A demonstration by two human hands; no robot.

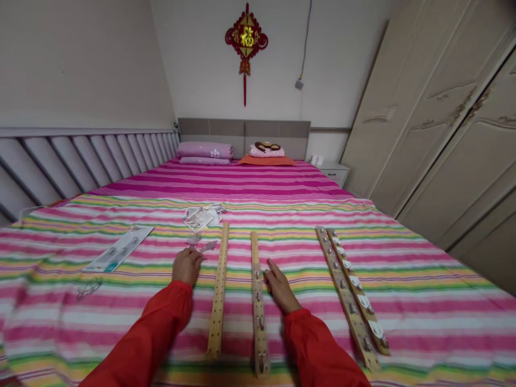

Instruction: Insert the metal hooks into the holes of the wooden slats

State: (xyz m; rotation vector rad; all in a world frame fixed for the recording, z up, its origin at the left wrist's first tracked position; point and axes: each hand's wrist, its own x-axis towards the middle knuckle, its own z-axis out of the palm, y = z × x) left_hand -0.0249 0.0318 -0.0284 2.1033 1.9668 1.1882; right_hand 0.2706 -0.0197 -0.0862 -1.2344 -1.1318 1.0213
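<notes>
My left hand (187, 267) is closed, its fingertips bent down to the bedspread beside a small clear piece (193, 239) and a grey, pointed flat piece (208, 246). What the fingers pinch, if anything, I cannot make out. To its right lies a bare wooden strip with holes (219, 293). A second wooden strip (255, 247) carries several metal hooks on clear pads (258, 295) along its near part, while its far end is bare. My right hand (280, 286) is open, fingers stretched out close to this strip's right edge; whether they touch it I cannot tell.
Two strips stand further right, one with metal hooks (342, 284), one with white hooks (356, 282). A flat pack (121, 248) and a thin tangled item (89, 288) lie left. Loose packaging (201, 216) is beyond my left hand. A bed rail (72, 161) runs along the left.
</notes>
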